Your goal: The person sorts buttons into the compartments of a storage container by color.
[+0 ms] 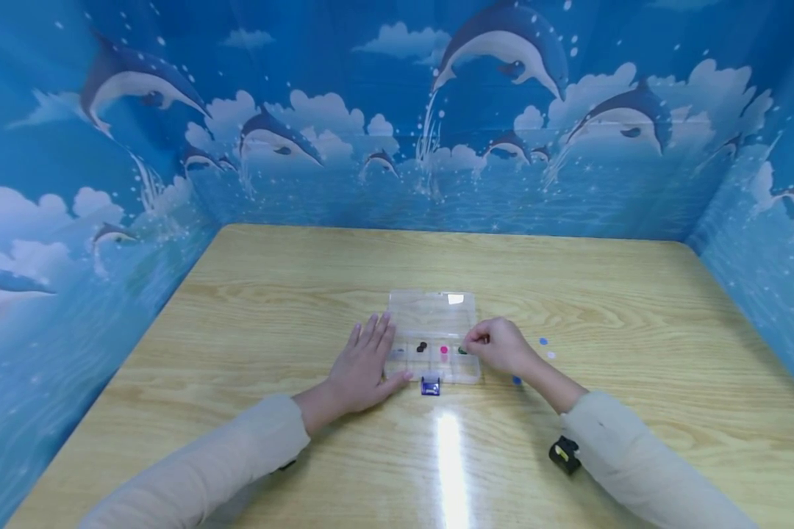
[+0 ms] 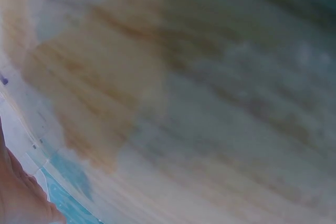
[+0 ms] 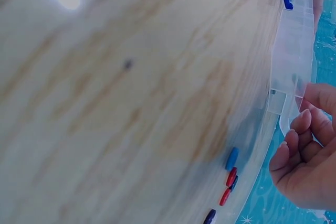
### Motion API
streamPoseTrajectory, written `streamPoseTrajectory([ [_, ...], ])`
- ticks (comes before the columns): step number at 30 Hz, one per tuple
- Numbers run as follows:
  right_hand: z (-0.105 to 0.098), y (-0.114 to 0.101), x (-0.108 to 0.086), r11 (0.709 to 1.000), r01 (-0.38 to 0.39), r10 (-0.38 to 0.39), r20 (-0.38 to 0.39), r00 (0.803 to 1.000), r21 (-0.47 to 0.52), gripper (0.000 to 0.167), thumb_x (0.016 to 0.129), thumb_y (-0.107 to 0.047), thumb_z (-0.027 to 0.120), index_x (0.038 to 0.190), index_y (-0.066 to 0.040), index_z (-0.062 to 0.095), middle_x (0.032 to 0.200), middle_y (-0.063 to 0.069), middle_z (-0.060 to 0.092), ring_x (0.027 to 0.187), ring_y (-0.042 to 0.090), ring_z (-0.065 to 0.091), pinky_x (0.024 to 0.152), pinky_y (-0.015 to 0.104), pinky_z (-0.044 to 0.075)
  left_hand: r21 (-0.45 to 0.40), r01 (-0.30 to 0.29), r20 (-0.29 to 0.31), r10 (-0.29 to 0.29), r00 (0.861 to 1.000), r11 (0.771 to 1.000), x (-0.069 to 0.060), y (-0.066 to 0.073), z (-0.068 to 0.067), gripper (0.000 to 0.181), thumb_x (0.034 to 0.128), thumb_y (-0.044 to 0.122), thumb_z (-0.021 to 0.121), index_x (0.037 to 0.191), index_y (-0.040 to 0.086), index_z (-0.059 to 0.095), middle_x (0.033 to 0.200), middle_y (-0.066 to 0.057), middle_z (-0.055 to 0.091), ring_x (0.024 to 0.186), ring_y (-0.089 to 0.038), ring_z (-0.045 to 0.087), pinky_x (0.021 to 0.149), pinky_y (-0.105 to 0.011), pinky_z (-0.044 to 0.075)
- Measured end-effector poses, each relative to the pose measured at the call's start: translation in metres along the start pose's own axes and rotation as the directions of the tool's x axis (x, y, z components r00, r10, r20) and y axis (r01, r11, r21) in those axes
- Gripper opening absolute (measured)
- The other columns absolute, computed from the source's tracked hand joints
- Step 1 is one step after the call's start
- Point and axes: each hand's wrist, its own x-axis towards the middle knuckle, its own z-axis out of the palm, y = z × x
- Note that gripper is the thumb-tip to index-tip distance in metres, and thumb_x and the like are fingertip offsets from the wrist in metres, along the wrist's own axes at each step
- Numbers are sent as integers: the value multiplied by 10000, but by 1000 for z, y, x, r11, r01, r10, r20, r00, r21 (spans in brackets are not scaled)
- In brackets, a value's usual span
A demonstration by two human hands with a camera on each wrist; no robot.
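Observation:
A clear plastic compartment box [image 1: 465, 375] lies on the table with its lid [image 1: 430, 314] folded back. Black buttons [image 1: 421, 347], a pink button [image 1: 444, 350] and something dark green [image 1: 462, 351] sit in separate compartments. My left hand [image 1: 364, 367] is spread with straight fingers along the box's left side, its fingertips at the edge. At the right-hand compartment, beside the green, are the thumb and curled fingers of my right hand [image 1: 499, 345]. In the right wrist view that hand [image 3: 310, 150] reaches over the box wall; whether its fingertips pinch anything is hidden.
A blue latch [image 1: 430, 386] sticks out from the box's front. Right of the box lie loose buttons: a blue one [image 1: 543, 341], a pale one [image 1: 551, 355] and another blue one [image 1: 517, 380]. Red buttons [image 3: 231, 177] show in the right wrist view. A dolphin-print curtain [image 1: 384, 147] surrounds the table.

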Motion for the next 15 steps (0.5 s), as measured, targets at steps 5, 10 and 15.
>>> streamPoseTrajectory([
  [5, 0, 0, 0, 1000, 19, -20, -9, 1000, -10, 104, 823, -88, 652, 773, -15, 707, 677, 37, 631, 596, 89, 460, 530, 184, 384, 2, 1, 3, -1, 1000, 1000, 0, 0, 0, 851, 922, 613, 310, 1472, -10, 126, 1547, -167, 21, 1439, -326, 60, 1169, -484, 76],
  [10, -4, 1, -2, 1000, 0, 0, -8, 1000, 26, 113, 836, -100, 640, 823, -13, 711, 712, 51, 639, 614, 102, 474, 537, 188, 401, -6, -5, -7, 5, 1000, 1000, 0, -1, 2, 843, 925, 596, 330, 1469, -19, 138, 1546, -180, 36, 1436, -342, 69, 1167, -499, 86],
  [15, -10, 5, -7, 998, 12, -10, -36, 999, 54, 138, 861, -115, 628, 914, -14, 706, 788, 62, 650, 662, 129, 473, 553, 191, 406, -12, -5, -8, 5, 1000, 1000, 0, -1, 1, 842, 926, 590, 338, 1469, -20, 134, 1548, -181, 36, 1436, -343, 66, 1167, -500, 88],
])
